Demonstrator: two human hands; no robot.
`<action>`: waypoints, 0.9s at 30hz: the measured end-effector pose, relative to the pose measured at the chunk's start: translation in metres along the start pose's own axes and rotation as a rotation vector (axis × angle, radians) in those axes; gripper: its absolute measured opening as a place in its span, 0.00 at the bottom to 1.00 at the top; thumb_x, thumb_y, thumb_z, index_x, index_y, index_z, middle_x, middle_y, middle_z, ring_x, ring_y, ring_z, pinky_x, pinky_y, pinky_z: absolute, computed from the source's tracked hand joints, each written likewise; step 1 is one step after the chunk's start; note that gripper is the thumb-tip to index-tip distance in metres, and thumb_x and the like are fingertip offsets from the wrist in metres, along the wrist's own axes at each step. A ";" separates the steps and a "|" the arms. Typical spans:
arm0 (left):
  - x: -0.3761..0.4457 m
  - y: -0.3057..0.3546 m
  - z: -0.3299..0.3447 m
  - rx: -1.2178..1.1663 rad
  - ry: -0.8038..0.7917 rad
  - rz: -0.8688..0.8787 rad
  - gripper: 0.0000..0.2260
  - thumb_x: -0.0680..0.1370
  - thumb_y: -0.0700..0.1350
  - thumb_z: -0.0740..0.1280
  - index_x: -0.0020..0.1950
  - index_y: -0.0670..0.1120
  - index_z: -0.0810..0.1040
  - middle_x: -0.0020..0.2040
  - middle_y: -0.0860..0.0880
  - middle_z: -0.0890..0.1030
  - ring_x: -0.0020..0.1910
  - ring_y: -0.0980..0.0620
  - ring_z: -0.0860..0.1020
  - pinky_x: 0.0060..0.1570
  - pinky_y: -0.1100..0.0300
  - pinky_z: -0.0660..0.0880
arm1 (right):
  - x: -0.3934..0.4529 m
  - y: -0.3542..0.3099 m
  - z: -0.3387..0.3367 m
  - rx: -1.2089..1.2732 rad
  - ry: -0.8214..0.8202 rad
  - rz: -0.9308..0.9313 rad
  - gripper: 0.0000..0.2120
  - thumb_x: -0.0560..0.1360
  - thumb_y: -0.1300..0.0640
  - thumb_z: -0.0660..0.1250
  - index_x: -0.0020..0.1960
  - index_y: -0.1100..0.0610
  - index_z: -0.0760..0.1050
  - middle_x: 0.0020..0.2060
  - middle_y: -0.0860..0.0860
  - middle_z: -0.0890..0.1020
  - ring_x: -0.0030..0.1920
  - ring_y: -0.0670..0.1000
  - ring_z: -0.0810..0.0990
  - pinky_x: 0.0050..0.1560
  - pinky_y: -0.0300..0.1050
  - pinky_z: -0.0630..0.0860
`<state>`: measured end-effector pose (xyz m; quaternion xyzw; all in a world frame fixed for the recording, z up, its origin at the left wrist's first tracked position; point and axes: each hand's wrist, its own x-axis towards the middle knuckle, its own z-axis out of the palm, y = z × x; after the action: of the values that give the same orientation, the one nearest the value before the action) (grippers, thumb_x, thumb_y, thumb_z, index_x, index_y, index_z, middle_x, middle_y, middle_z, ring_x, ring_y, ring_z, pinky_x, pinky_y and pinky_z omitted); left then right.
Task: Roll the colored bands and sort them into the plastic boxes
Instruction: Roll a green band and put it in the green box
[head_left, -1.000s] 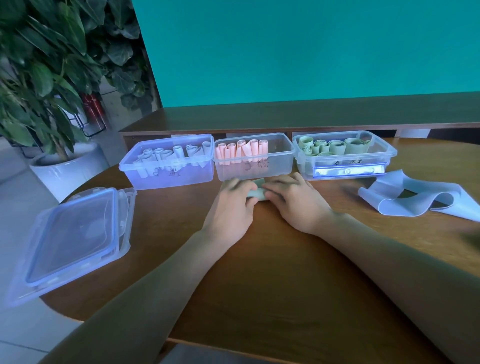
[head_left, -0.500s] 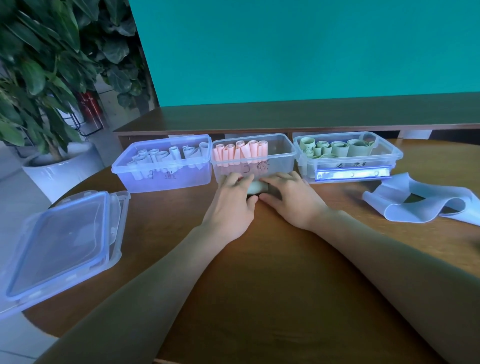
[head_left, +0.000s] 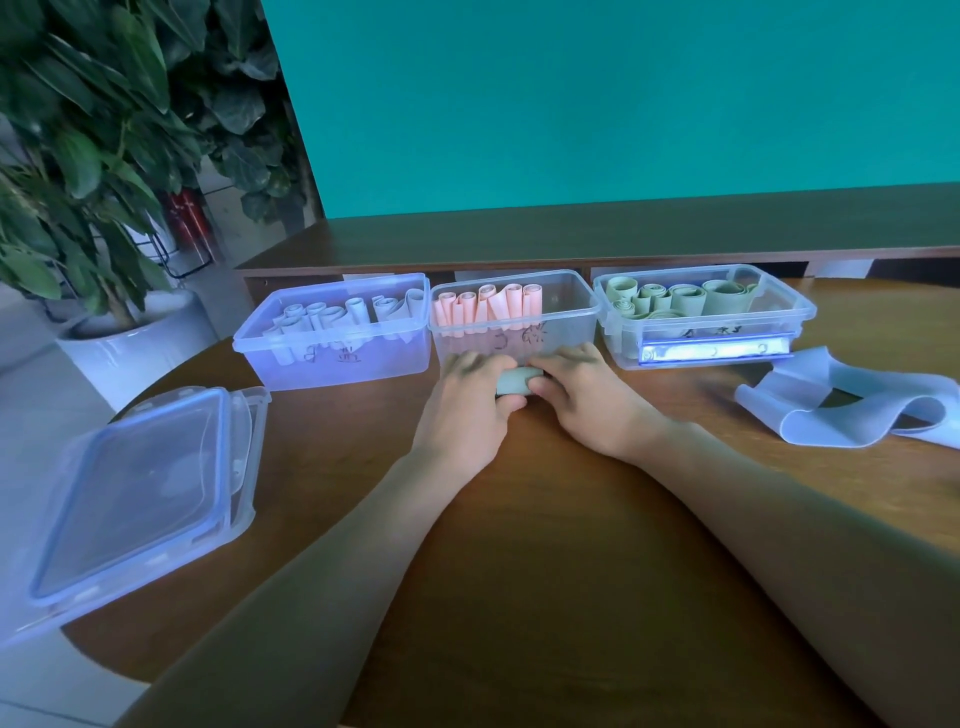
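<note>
A: What's between the hands?
B: A pale green rolled rubbery band (head_left: 515, 381), a short smooth cylinder lying on the glossy brown wooden table (head_left: 545, 545), just in front of the clear plastic box of pink rolls (head_left: 566, 332).
A: And the grip?
B: The left hand (head_left: 467, 410) and right hand (head_left: 587, 400) each curl round one end.

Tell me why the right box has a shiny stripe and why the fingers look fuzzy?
Head view: glare lights the green box's front clip; the left hand's fingers are blurred by motion on the green roll; the wide lens bends the table edges.
</note>
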<state>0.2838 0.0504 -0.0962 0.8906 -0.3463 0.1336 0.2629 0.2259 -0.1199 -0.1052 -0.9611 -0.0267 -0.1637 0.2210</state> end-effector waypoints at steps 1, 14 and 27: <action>-0.001 0.000 -0.001 0.008 0.002 0.011 0.17 0.80 0.50 0.68 0.69 0.50 0.75 0.64 0.49 0.75 0.65 0.49 0.69 0.62 0.54 0.70 | -0.003 -0.001 -0.002 0.028 -0.003 0.012 0.14 0.85 0.52 0.57 0.68 0.52 0.75 0.52 0.50 0.75 0.55 0.53 0.67 0.61 0.49 0.65; -0.028 0.026 -0.007 -0.176 -0.010 0.062 0.14 0.82 0.48 0.65 0.67 0.48 0.75 0.62 0.49 0.76 0.58 0.53 0.74 0.52 0.67 0.67 | -0.046 -0.019 -0.031 0.435 0.154 0.018 0.07 0.80 0.56 0.69 0.57 0.54 0.78 0.49 0.47 0.82 0.51 0.45 0.80 0.54 0.37 0.76; -0.022 0.089 -0.006 -0.328 -0.025 0.172 0.17 0.79 0.57 0.68 0.65 0.54 0.79 0.58 0.56 0.81 0.56 0.56 0.77 0.56 0.59 0.76 | -0.088 -0.005 -0.097 0.118 0.201 0.124 0.09 0.83 0.54 0.64 0.43 0.48 0.73 0.32 0.41 0.75 0.34 0.39 0.74 0.35 0.30 0.67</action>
<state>0.2066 0.0106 -0.0670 0.8045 -0.4416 0.0861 0.3877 0.1132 -0.1553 -0.0495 -0.9249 0.0455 -0.2432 0.2886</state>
